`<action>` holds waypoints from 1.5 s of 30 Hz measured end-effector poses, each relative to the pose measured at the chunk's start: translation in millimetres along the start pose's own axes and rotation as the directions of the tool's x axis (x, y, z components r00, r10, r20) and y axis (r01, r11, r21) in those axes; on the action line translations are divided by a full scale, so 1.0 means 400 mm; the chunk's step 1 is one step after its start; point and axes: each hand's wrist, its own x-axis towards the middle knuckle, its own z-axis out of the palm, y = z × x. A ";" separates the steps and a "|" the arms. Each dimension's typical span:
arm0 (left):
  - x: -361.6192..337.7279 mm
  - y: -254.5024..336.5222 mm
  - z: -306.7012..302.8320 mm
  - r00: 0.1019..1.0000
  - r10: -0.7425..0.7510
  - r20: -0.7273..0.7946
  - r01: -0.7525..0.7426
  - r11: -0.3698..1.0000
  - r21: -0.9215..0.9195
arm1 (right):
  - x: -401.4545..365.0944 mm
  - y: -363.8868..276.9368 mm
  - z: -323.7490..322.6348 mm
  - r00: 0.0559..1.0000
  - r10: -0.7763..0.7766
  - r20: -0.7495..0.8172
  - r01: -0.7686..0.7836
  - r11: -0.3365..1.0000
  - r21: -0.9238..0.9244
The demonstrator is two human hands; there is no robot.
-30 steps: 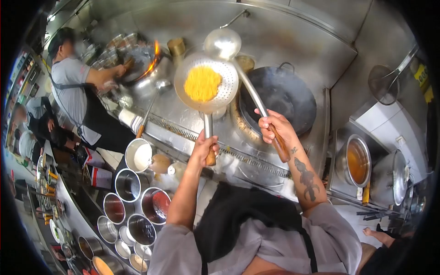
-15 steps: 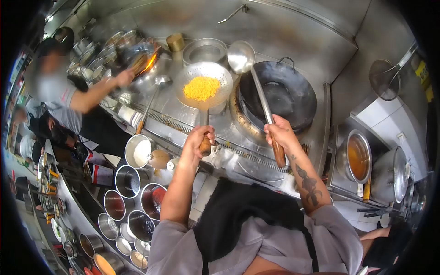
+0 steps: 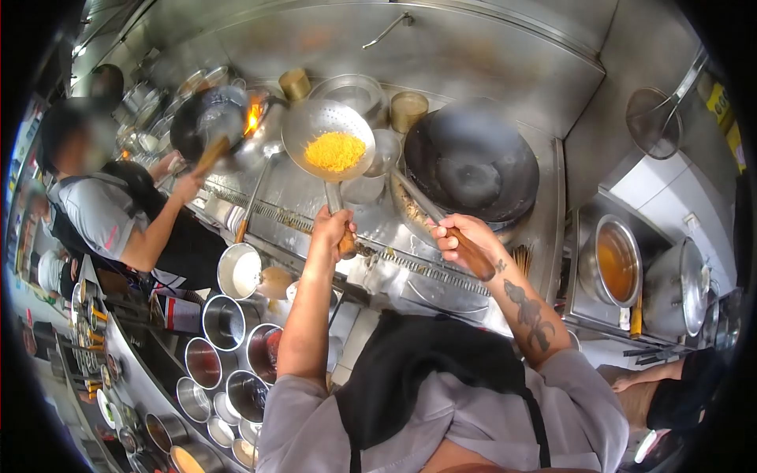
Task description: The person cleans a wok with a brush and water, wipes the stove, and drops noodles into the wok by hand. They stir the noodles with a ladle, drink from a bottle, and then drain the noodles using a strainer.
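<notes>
My left hand (image 3: 333,230) is closed round the wooden handle of a perforated strainer (image 3: 297,130). A heap of yellow shredded food (image 3: 336,150) lies in the strainer, which is held above the steel cooktop. My right hand (image 3: 465,240) grips the wooden handle of a ladle (image 3: 419,197). The ladle's shaft slants up and left, and its bowl is near the strainer's right side, low over the counter. Right of the ladle sits a large black wok (image 3: 505,169), with a little shiny liquid or residue at its bottom and haze above it.
At left a co-worker (image 3: 110,213) handles another wok (image 3: 185,130) beside a flame (image 3: 253,117). Several metal pots (image 3: 224,322) stand lower left. A bowl of amber liquid (image 3: 615,260) and a lidded pot (image 3: 670,288) are at right. A mesh skimmer (image 3: 654,122) hangs on the wall.
The ladle has swung down and left, from above the counter beside the wok to beside the strainer. The strainer has shifted slightly left. The co-worker's wok has moved left, away from the flame.
</notes>
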 end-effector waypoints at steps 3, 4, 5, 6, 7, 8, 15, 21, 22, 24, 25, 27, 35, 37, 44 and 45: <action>0.015 -0.022 0.005 0.997 0.053 -0.055 -0.047 0.995 0.092 | 0.019 -0.007 -0.017 0.970 0.119 0.211 -0.170 0.955 0.242; 0.026 -0.035 0.000 0.997 0.052 -0.055 -0.047 0.995 0.092 | 0.021 -0.005 -0.017 0.970 0.119 0.211 -0.170 0.955 0.242; 0.037 -0.050 -0.005 0.991 0.116 -0.070 -0.101 0.977 0.189 | 0.023 -0.002 -0.015 0.965 0.129 0.227 -0.191 0.942 0.277; 0.042 -0.058 -0.007 0.981 0.180 -0.079 -0.151 0.947 0.284 | 0.024 0.000 -0.015 0.960 0.139 0.244 -0.213 0.926 0.311; 0.031 -0.057 -0.002 0.974 0.201 -0.102 -0.156 0.928 0.337 | 0.028 0.003 -0.016 0.960 0.141 0.243 -0.214 0.926 0.311; 0.050 -0.076 -0.018 0.974 0.200 -0.104 -0.155 0.929 0.336 | 0.032 0.006 -0.018 0.955 0.141 0.259 -0.223 0.920 0.323; 0.026 -0.071 -0.029 0.758 0.651 0.049 -0.513 0.548 0.661 | 0.033 0.009 -0.026 0.952 0.118 0.282 -0.218 0.910 0.353; 0.045 -0.058 -0.046 0.753 0.655 0.070 -0.478 0.471 0.741 | 0.021 0.007 -0.046 0.945 0.081 0.316 -0.227 0.860 0.458; 0.045 -0.049 -0.050 0.740 0.665 0.102 -0.509 0.454 0.731 | 0.020 0.008 -0.047 0.946 0.077 0.314 -0.223 0.858 0.462; 0.033 -0.027 -0.044 0.727 0.672 0.138 -0.540 0.437 0.720 | 0.019 0.008 -0.046 0.942 0.087 0.325 -0.237 0.858 0.457; 0.016 -0.004 -0.033 0.728 0.666 0.166 -0.561 0.438 0.702 | 0.018 0.007 -0.045 0.943 0.083 0.324 -0.233 0.857 0.460; -0.005 0.033 -0.013 0.676 0.702 0.222 -0.595 0.342 0.728 | 0.016 0.006 -0.041 0.947 0.076 0.313 -0.220 0.862 0.457; -0.018 0.113 0.014 0.562 0.775 0.290 -0.643 0.188 0.743 | 0.004 0.000 -0.026 0.951 0.042 0.306 -0.184 0.872 0.454; -0.028 0.135 0.023 0.600 0.751 0.276 -0.675 0.291 0.678 | 0.003 -0.001 -0.027 0.949 0.029 0.313 -0.177 0.873 0.455; 0.022 0.134 -0.015 0.572 0.732 0.370 -0.648 0.126 0.752 | -0.021 -0.013 -0.022 0.925 -0.003 0.380 -0.191 0.862 0.470; 0.015 0.131 -0.012 0.607 0.713 0.350 -0.631 0.166 0.758 | -0.028 -0.011 -0.024 0.922 -0.006 0.387 -0.191 0.862 0.470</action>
